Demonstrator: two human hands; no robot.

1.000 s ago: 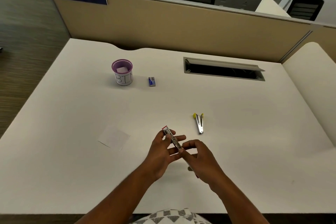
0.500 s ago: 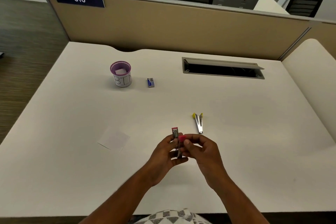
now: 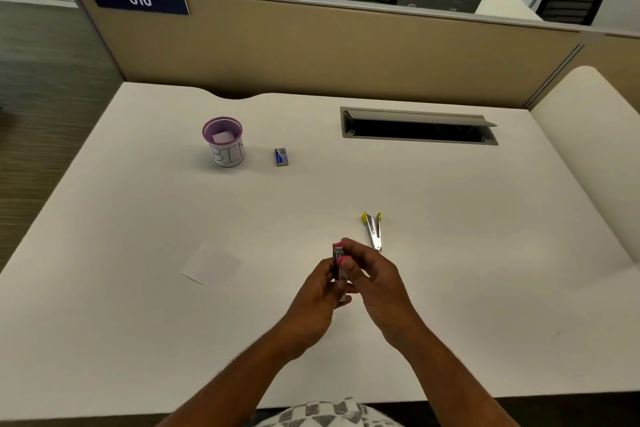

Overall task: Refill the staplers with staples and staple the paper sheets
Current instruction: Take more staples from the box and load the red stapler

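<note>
A small metal stapler with pink ends (image 3: 337, 258) is held upright over the white desk (image 3: 450, 253), near its front middle. My left hand (image 3: 317, 298) grips its lower part from the left. My right hand (image 3: 375, 282) pinches its upper part from the right, fingers curled over the pink tip. A second stapler with yellow ends (image 3: 373, 230) lies spread open on the desk just beyond my right hand. A small blue box of staples (image 3: 281, 156) sits farther back. A white paper sheet (image 3: 212, 266) lies flat to the left of my hands.
A purple-rimmed cup marked BIN (image 3: 224, 142), with white paper inside, stands at the back left. An open cable slot (image 3: 417, 130) is set into the desk at the back right. A tan partition (image 3: 329, 45) closes off the far edge.
The pink stapler has turned from slanted across my hands to upright. My right hand has moved up over its top, and both hands have closed in around it.
</note>
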